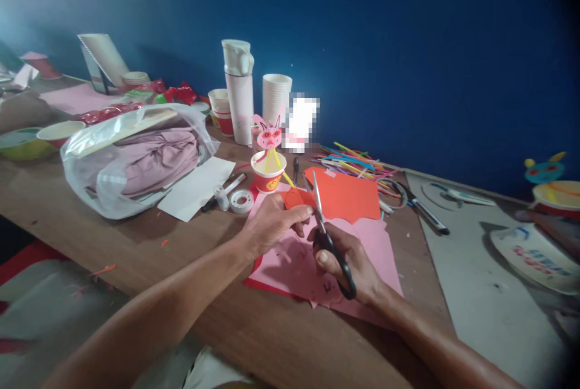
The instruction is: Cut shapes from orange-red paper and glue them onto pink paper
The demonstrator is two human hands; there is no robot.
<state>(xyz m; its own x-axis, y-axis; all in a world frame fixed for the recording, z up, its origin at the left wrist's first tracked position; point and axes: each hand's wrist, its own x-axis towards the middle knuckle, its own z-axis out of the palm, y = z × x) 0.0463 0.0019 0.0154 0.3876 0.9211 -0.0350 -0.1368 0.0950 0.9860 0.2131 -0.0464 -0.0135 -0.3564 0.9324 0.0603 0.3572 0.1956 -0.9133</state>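
Hands (347,250) with scissors (334,248) and orange paper (296,197), open tabletop (235,310) toward front edge (111,287).

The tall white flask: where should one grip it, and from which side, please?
Grip the flask around its body, below the lid, probably from the front: it stands upright and straight-sided, while paper cups stand close on its left and the cup stack on its right.
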